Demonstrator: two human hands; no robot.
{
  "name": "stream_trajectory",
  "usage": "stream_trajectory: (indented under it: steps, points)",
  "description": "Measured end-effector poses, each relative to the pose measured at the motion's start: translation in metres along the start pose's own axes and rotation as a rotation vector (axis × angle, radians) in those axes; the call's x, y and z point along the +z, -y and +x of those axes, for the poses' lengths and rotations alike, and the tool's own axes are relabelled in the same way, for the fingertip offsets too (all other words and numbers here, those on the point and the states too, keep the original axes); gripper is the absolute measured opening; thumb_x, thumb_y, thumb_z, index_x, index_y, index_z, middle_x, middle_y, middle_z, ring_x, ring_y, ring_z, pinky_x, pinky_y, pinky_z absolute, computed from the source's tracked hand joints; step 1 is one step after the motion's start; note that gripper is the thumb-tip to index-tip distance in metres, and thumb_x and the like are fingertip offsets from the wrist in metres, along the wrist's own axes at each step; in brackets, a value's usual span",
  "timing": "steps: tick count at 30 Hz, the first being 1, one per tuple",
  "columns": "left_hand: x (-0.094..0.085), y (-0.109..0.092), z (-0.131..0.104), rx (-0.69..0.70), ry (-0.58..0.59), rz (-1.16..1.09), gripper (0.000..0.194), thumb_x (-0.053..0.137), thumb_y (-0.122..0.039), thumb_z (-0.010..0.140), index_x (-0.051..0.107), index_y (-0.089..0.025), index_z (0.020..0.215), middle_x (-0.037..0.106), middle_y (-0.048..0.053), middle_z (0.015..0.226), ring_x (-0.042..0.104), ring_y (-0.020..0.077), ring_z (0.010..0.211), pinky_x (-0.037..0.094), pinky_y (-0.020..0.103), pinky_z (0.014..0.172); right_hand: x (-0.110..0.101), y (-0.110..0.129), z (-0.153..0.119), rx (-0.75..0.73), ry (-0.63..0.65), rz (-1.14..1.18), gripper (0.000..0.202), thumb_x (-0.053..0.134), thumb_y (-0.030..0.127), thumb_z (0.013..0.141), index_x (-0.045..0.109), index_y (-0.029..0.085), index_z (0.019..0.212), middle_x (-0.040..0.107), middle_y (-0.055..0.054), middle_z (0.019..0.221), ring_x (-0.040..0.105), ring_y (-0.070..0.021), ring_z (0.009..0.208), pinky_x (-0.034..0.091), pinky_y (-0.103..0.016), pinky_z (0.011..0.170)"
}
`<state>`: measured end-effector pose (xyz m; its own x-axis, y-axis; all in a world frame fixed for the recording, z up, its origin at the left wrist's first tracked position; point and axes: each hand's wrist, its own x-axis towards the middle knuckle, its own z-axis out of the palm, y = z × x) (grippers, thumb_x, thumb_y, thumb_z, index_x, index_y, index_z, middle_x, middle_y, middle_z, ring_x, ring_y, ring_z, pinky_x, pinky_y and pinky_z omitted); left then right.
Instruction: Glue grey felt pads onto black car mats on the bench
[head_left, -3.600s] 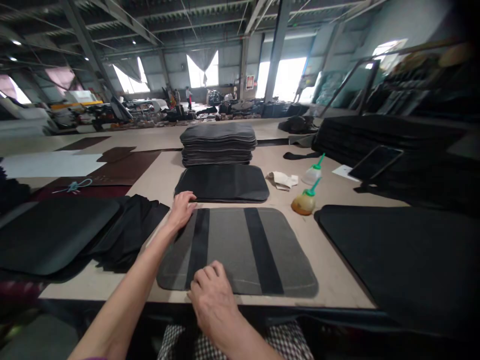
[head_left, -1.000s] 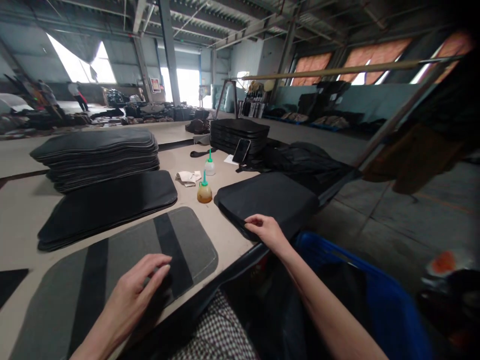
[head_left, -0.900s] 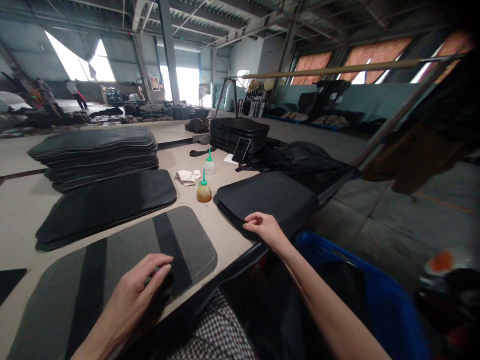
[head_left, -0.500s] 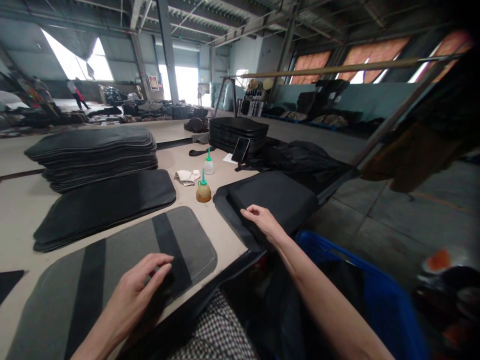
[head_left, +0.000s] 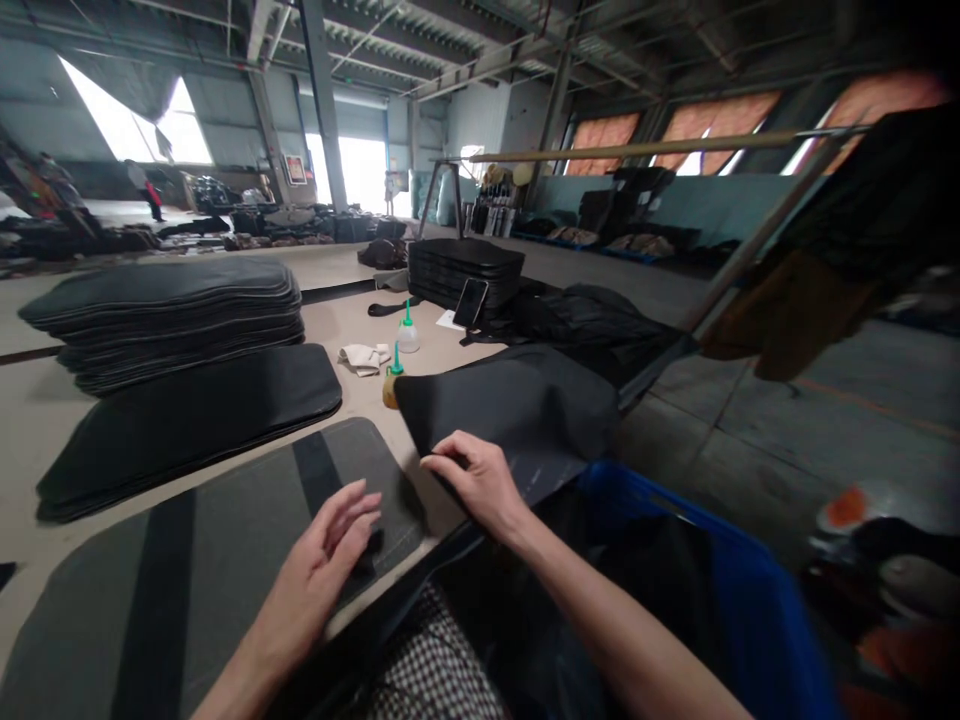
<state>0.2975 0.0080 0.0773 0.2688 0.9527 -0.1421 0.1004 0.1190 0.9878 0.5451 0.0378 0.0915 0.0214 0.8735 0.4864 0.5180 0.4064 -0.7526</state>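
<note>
My right hand (head_left: pixel 476 480) pinches the edge of a black sheet (head_left: pixel 517 410), thumb against fingers, and lifts its near left side off the pile at the table's right. My left hand (head_left: pixel 330 545) hovers with fingers apart above a grey rounded panel (head_left: pixel 240 545) crossed by two black bands; nothing is in it. The lifted sheet partly hides a squeeze bottle (head_left: pixel 391 388) of amber liquid with a green nozzle. Behind that bottle stands a clear one (head_left: pixel 408 335) with a green tip, beside a crumpled white cloth (head_left: pixel 364 358).
Black panels (head_left: pixel 202 415) lie stacked on the left, with a taller pile (head_left: pixel 180 310) behind. A phone (head_left: pixel 471 303) leans against another black stack (head_left: pixel 465 262). Below the table's right edge sits a blue crate (head_left: pixel 757 590) holding dark material. A rail frame (head_left: pixel 637 148) stands behind.
My right hand has moved left and slightly down, drawing the black sheet's edge up and towards the left. My left hand has shifted right, its fingers spreading more.
</note>
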Motion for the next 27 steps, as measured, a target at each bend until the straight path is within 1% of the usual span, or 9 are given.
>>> stream_trajectory:
  steps: [3, 6, 11, 13, 18, 20, 22, 25, 27]
  points:
    - [0.023, -0.007, 0.001, -0.076, 0.023, -0.298, 0.077, 0.067, -0.058, 0.087, 0.039, -0.028, 0.152, 0.057, 0.013, 0.147, 0.060, 0.0263, 0.129, 0.052, 0.037, 0.105, 0.029, 0.021, -0.016, -0.044, 0.114, 0.040, 0.022, 0.073, 0.033, 0.090, 0.066, 0.020, 0.074, 0.067, 0.002, 0.074, 0.061, -0.0130, 0.068, 0.043, -0.023, 0.066]
    - [0.038, -0.012, 0.003, -0.170, -0.005, -0.501, 0.075, 0.070, -0.057, 0.085, 0.045, -0.024, 0.148, 0.067, 0.014, 0.132, 0.071, 0.0266, 0.109, 0.059, 0.036, 0.092, 0.046, 0.034, -0.031, -0.162, 0.320, -0.044, 0.011, 0.068, 0.026, 0.094, 0.070, 0.020, 0.085, 0.072, -0.001, 0.083, 0.065, -0.0143, 0.076, 0.047, -0.023, 0.071]
    - [0.037, -0.002, 0.011, -0.239, -0.160, -0.599, 0.057, 0.083, -0.036, 0.078, 0.063, -0.015, 0.127, 0.076, 0.011, 0.104, 0.076, 0.0249, 0.088, 0.063, 0.033, 0.077, 0.028, 0.049, -0.038, -0.345, 0.641, 0.080, 0.020, 0.065, 0.036, 0.097, 0.073, 0.019, 0.103, 0.076, -0.006, 0.108, 0.069, -0.0181, 0.103, 0.052, -0.027, 0.093]
    - [0.032, 0.003, 0.012, -0.276, -0.182, -0.625, 0.051, 0.081, -0.033, 0.080, 0.064, -0.017, 0.125, 0.077, 0.010, 0.097, 0.076, 0.0247, 0.084, 0.064, 0.033, 0.074, 0.006, 0.042, -0.032, -0.281, 0.531, 0.206, 0.020, 0.060, 0.036, 0.100, 0.073, 0.021, 0.102, 0.076, -0.004, 0.110, 0.070, -0.0161, 0.104, 0.053, -0.027, 0.096]
    - [0.021, -0.001, 0.006, -0.290, -0.216, -0.652, 0.052, 0.080, -0.034, 0.081, 0.063, -0.021, 0.129, 0.078, 0.010, 0.097, 0.077, 0.0254, 0.084, 0.065, 0.035, 0.074, -0.060, -0.044, -0.027, 0.131, -0.465, -0.137, 0.036, 0.056, 0.046, 0.095, 0.065, 0.020, 0.119, 0.060, -0.014, 0.135, 0.058, -0.0268, 0.124, 0.052, -0.042, 0.102]
    - [0.019, -0.005, 0.003, -0.287, -0.203, -0.686, 0.056, 0.082, -0.033, 0.079, 0.062, -0.022, 0.130, 0.078, 0.011, 0.100, 0.077, 0.0273, 0.087, 0.065, 0.038, 0.075, -0.080, -0.093, -0.034, 0.317, -0.671, -0.278, 0.063, 0.063, 0.056, 0.081, 0.059, 0.012, 0.126, 0.048, -0.024, 0.143, 0.045, -0.0366, 0.136, 0.051, -0.050, 0.102]
    - [0.019, -0.007, 0.003, -0.270, -0.176, -0.719, 0.059, 0.084, -0.032, 0.077, 0.062, -0.022, 0.130, 0.078, 0.012, 0.102, 0.077, 0.0292, 0.091, 0.064, 0.040, 0.077, -0.093, -0.139, -0.044, 0.532, -0.747, -0.296, 0.086, 0.069, 0.062, 0.066, 0.054, 0.007, 0.131, 0.047, -0.029, 0.142, 0.036, -0.0432, 0.143, 0.043, -0.055, 0.110]
    - [0.016, -0.006, 0.005, -0.240, -0.114, -0.729, 0.060, 0.087, -0.031, 0.071, 0.065, -0.019, 0.126, 0.078, 0.014, 0.101, 0.076, 0.0313, 0.092, 0.062, 0.043, 0.082, -0.101, -0.182, -0.060, 0.746, -0.618, -0.024, 0.097, 0.073, 0.067, 0.059, 0.049, 0.014, 0.138, 0.049, -0.026, 0.144, 0.057, -0.0390, 0.128, 0.051, -0.047, 0.103]
    - [0.012, -0.004, 0.004, -0.221, -0.064, -0.677, 0.058, 0.087, -0.032, 0.069, 0.067, -0.018, 0.121, 0.078, 0.014, 0.100, 0.076, 0.0315, 0.094, 0.060, 0.043, 0.086, -0.106, -0.191, -0.069, 0.821, -0.541, 0.050, 0.090, 0.074, 0.070, 0.055, 0.056, 0.020, 0.128, 0.064, -0.020, 0.129, 0.065, -0.0374, 0.116, 0.055, -0.045, 0.095]
